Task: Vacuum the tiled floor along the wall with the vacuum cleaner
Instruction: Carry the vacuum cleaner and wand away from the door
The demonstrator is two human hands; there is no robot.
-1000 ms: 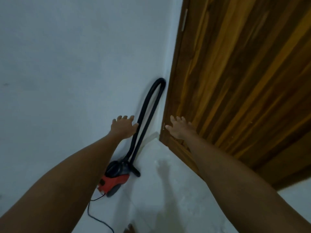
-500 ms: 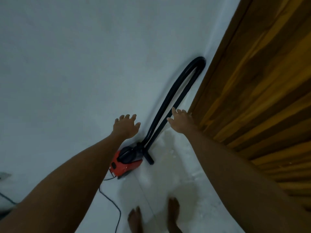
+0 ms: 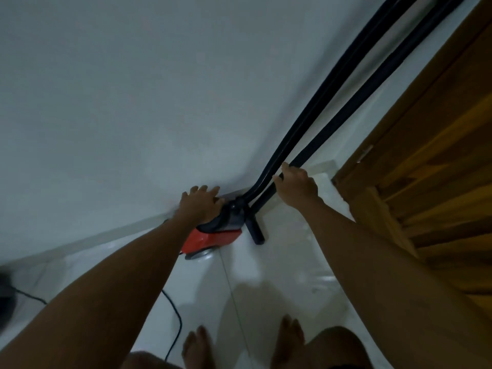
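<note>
Head view, near to far: bare feet [image 3: 198,347] on tiled floor [image 3: 279,262]; vacuum cleaner [image 3: 213,233] against the wall [image 3: 133,102]. Left hand [image 3: 199,205] rests on its top, fingers straight. Right hand [image 3: 295,185] curls round the hose [image 3: 332,123] beyond, likely readying to lift.

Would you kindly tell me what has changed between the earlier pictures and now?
Both hands reached down to the vacuum: the left hand now rests on the vacuum cleaner body, and the right hand has reached the black hose. The vacuum stays by the wall, hose leaning up beside the wooden door.
</note>
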